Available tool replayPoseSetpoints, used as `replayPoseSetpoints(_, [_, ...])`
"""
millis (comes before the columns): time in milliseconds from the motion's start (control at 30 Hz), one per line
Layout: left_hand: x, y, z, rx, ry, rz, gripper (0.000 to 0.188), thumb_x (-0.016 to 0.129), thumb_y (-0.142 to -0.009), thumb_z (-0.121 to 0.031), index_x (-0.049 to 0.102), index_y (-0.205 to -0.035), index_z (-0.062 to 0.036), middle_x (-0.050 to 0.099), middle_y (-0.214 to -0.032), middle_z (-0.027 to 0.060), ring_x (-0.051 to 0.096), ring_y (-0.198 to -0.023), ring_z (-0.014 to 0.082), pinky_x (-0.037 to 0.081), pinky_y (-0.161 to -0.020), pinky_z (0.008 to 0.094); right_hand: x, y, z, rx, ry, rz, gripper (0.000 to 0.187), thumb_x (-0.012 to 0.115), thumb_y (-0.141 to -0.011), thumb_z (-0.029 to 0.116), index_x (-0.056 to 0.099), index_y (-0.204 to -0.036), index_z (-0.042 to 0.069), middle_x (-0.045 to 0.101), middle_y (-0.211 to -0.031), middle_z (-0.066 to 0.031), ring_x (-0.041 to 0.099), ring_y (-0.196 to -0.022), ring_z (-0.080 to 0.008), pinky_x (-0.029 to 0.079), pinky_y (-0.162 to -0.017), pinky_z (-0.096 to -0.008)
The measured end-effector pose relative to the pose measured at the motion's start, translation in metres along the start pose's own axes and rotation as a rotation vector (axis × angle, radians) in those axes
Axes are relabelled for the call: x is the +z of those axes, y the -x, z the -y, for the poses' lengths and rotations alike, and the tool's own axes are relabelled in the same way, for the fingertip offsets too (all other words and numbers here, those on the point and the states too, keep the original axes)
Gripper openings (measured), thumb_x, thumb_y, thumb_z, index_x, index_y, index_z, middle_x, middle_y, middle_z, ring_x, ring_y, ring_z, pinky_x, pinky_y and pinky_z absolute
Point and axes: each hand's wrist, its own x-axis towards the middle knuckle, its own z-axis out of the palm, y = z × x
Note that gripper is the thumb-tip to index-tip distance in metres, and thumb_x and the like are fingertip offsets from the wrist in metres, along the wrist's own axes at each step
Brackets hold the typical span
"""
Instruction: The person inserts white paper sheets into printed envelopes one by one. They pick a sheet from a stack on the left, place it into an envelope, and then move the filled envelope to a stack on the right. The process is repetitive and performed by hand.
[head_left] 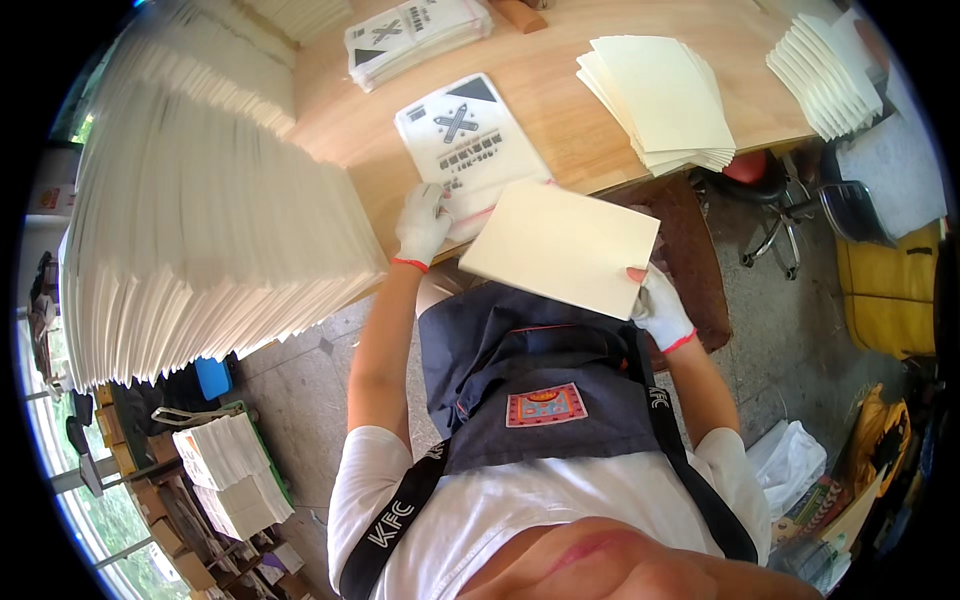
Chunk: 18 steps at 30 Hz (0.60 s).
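My left hand (425, 222), in a white glove with a red cuff, is closed at the near left corner of a clear plastic bag (490, 165) with black printing. That bag lies flat on the table on top of others. My right hand (662, 308), gloved the same way with a bare thumb tip, grips the near right corner of a cream paper pad (565, 245). The pad tilts over the table's front edge. Its far left side overlaps the bag's near end; whether any of it is inside the bag I cannot tell.
A tall stack of cream paper (220, 210) fills the table's left side. More printed bags (415, 40) lie at the back. A fanned pile of cream pads (665, 105) and another stack (822, 75) are at the right. A wheeled chair (790, 215) stands beyond the table's front edge.
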Motion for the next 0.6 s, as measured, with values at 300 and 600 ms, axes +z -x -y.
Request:
replayPoseSetpoints(300, [-0.033, -0.01, -0.016, -0.022, 0.554, 0.123, 0.028, 0.05, -0.071, 0.002, 0.06, -0.095, -0.01, 0.053, -0.076, 0.0077, 0.055, -0.069, 0.0225, 0.044, -0.062, 0.0304, 0.021, -0.004, -0.038, -0.143, -0.193, -0.093, 0.029, 0.05, -0.087, 0.007, 0.048, -0.115, 0.002, 0.057, -0.108, -0.009, 0.06, -0.091, -0.0166, 0.053, -0.07, -0.0241])
replayPoseSetpoints(600, [0.008, 0.036, -0.055, -0.066, 0.73, -0.454, 0.036, 0.053, -0.077, 0.007, 0.051, -0.11, -0.0066, 0.059, -0.092, 0.0079, 0.057, -0.073, 0.0179, 0.047, -0.065, 0.0285, 0.06, 0.015, -0.046, -0.101, -0.1, -0.109, 0.015, 0.049, -0.091, 0.016, 0.048, -0.104, 0.009, 0.054, -0.074, -0.0012, 0.047, -0.05, -0.0097, 0.034, -0.042, -0.0225])
